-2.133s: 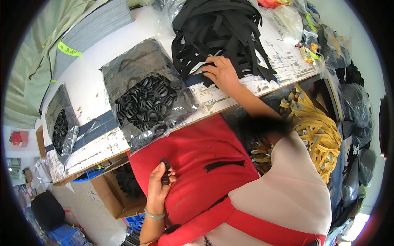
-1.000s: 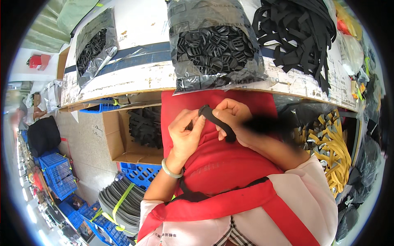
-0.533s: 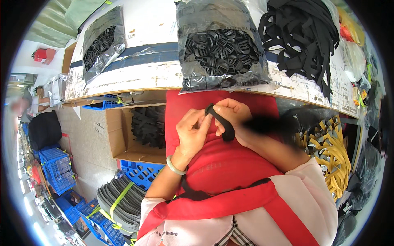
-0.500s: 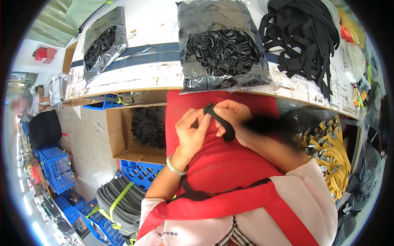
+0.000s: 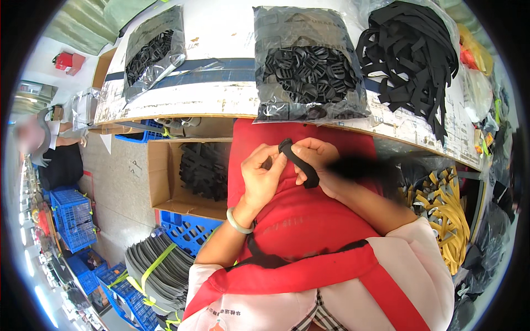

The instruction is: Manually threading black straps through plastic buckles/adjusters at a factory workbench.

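Above my lap, over the red apron point(image 5: 292, 215), both hands work on one short black webbing strap point(image 5: 307, 170). My left hand point(image 5: 261, 175) pinches the strap's upper end, where a small dark piece, perhaps a buckle, sits mostly hidden by fingertips. My right hand point(image 5: 319, 160) is closed on the strap just beside it, with the free end curling down in front of its fingers. Ahead on the table lies an open plastic bag of black plastic buckles point(image 5: 309, 74). Right of that bag is a heap of black straps point(image 5: 411, 60).
A smaller bag of buckles point(image 5: 150, 58) lies on the white table point(image 5: 215, 99), left. Below stand a cardboard box point(image 5: 165, 179) of black pieces, a blue crate point(image 5: 185, 229) and bundled dark strips point(image 5: 160, 270). Yellow straps point(image 5: 444, 220) hang at right. Another person point(image 5: 41, 135) is far left.
The view has shifted slightly, so the table things appear further right. Both hands keep nearly the same hold on the strap. The person at far left has come further into sight.
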Demonstrator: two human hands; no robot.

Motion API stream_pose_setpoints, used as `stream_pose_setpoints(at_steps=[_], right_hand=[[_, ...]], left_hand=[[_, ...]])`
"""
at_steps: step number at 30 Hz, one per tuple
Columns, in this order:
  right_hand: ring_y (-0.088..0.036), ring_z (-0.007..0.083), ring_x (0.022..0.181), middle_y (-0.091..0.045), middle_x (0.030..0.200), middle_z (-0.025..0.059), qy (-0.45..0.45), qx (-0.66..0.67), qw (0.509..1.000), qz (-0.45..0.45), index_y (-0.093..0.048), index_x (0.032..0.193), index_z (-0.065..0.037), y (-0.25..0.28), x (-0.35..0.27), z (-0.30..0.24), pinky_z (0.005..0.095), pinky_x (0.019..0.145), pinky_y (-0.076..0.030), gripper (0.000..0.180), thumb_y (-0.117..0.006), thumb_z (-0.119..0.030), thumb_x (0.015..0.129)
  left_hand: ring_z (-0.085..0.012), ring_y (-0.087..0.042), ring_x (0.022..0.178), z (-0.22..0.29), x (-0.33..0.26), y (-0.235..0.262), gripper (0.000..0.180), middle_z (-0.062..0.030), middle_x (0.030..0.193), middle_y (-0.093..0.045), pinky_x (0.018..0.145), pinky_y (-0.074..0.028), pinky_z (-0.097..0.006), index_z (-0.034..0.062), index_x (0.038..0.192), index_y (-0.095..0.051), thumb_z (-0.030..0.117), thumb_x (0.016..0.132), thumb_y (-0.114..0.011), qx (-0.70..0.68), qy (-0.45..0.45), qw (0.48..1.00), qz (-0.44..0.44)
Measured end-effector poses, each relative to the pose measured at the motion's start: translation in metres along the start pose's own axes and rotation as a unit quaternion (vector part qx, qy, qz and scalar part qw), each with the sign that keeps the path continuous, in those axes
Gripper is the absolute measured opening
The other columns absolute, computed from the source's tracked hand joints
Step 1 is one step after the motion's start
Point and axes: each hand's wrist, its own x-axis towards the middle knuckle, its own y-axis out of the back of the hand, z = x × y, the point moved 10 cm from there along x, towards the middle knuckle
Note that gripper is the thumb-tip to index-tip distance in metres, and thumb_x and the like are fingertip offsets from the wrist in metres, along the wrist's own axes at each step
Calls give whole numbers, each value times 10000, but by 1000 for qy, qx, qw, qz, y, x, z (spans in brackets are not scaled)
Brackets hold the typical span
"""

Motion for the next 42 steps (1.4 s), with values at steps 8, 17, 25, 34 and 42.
stream_pose_setpoints(at_steps=[8, 17, 25, 34, 42], right_hand=[[-567, 116, 527, -600, 696, 74, 47, -28, 998, 13, -578, 924, 7, -3, 9, -6, 262, 463, -502, 165, -607, -155, 919], [-532, 115, 518, -568, 698, 70, -4, -71, 997, 36, -504, 919, -35, 3, 28, 21, 269, 478, -526, 140, -573, -154, 942], [-513, 110, 535, -547, 694, 48, -32, -72, 997, 22, -479, 1098, -54, -5, 45, 24, 255, 481, -479, 190, -553, -160, 959], [-483, 87, 506, -564, 700, 50, -1, -124, 992, 5, -492, 1083, -56, -4, 49, 18, 230, 426, -422, 150, -544, -121, 958], [-482, 78, 494, -574, 701, 57, 58, -194, 979, -2, -508, 1045, -47, -5, 46, 19, 218, 419, -417, 109, -544, -78, 947]], left_hand=[[-110, -495, 571, 10, 4, 9, 75, -45, 671, -535, 524, -403, -253, 7, 878, -677, -2, 805, -665, 60, -18, 998, 16], [-264, -586, 649, -2, -13, 15, 31, -112, 730, -565, 569, -476, -360, 30, 857, -639, 49, 834, -631, 80, -30, 996, 21], [-262, -617, 676, -23, -10, 23, 67, -117, 768, -585, 568, -494, -344, 16, 895, -648, 41, 834, -648, 85, -68, 994, 29], [-277, -575, 651, -29, -12, 18, 76, -120, 724, -530, 569, -456, -375, 6, 801, -595, 64, 823, -638, 104, -65, 992, 38], [-278, -567, 647, -32, -20, 16, 62, -116, 718, -530, 571, -456, -371, 13, 841, -614, 70, 823, -632, 114, -42, 993, 9]])
